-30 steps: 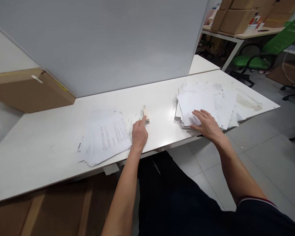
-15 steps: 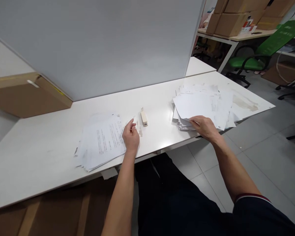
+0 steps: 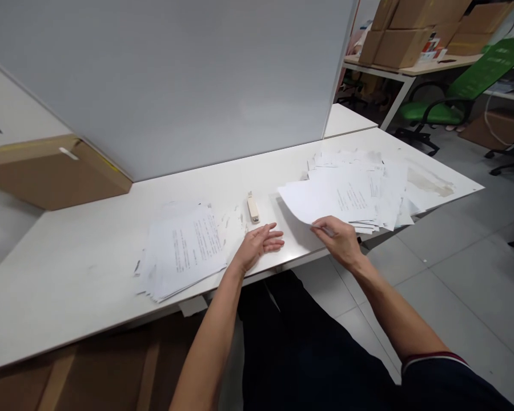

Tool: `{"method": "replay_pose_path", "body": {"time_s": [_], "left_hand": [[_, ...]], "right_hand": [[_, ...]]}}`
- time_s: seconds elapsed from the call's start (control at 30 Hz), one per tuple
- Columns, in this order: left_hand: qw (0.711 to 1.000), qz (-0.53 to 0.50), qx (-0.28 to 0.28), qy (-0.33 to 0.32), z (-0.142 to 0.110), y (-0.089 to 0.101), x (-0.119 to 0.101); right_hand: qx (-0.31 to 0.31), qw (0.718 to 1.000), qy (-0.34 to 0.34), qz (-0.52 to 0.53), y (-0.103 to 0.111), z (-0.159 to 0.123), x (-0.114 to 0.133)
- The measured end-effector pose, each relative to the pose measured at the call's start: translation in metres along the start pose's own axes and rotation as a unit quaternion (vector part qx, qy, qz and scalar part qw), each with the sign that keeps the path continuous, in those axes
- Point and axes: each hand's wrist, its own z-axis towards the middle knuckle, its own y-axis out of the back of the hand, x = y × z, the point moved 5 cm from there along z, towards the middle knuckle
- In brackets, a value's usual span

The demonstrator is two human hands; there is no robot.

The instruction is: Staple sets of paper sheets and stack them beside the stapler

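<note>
My right hand (image 3: 339, 240) pinches the near edge of a sheet of paper (image 3: 314, 200), whose left part is lifted and bends over the desk. Beneath and behind that sheet spreads an untidy pile of printed papers (image 3: 389, 182). My left hand (image 3: 259, 245) is open, palm partly up and fingers stretched to the right, just in front of a cream stapler (image 3: 253, 208). It holds nothing. To its left lies a second stack of printed sheets (image 3: 188, 245), its edges slightly fanned out.
The white desk (image 3: 89, 251) runs from left to right, its front edge close to my body. A grey panel (image 3: 197, 85) stands along its back. A cardboard box (image 3: 55, 171) sits at the left. Beyond the right end are a green chair (image 3: 437, 111) and stacked boxes (image 3: 402, 45).
My right hand has moved left, drawing the sheet off the right pile. My left hand has shifted right, away from the left stack, and its fingers have opened out.
</note>
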Motion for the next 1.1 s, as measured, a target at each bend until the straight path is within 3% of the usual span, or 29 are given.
{"method": "replay_pose_path", "body": {"time_s": [0.13, 0.3, 0.43, 0.53, 0.63, 0.73, 0.83, 0.97, 1.1], "left_hand": [[0.994, -0.086, 0.052, 0.052, 0.005, -0.013, 0.003], [0.992, -0.112, -0.011, 0.054, 0.011, -0.010, 0.006], [0.991, -0.110, -0.054, 0.060, 0.012, -0.011, 0.006], [0.990, -0.091, -0.085, 0.065, 0.012, -0.014, 0.005], [0.989, -0.035, -0.128, 0.065, 0.013, -0.017, 0.003], [0.987, 0.004, -0.150, 0.059, 0.014, -0.019, 0.003], [0.990, -0.004, -0.135, 0.044, 0.014, -0.017, 0.003], [0.998, -0.045, -0.028, 0.029, 0.010, -0.015, 0.003], [0.998, -0.049, 0.044, 0.012, 0.007, -0.013, 0.003]], "right_hand": [[0.034, 0.998, 0.031, 0.033, -0.027, -0.012, 0.019], [0.059, 0.995, 0.010, 0.074, -0.038, -0.018, 0.020], [-0.086, 0.986, -0.099, 0.100, -0.010, -0.013, 0.002], [-0.230, 0.948, -0.167, 0.141, 0.017, -0.008, -0.017], [-0.345, 0.909, -0.156, 0.176, 0.038, -0.002, -0.028], [-0.400, 0.895, -0.105, 0.169, 0.049, 0.002, -0.027], [-0.354, 0.926, -0.071, 0.114, 0.044, 0.004, -0.017], [-0.135, 0.990, 0.000, 0.042, 0.007, 0.005, 0.000], [0.008, 0.998, 0.062, 0.012, -0.031, -0.001, 0.008]]}}
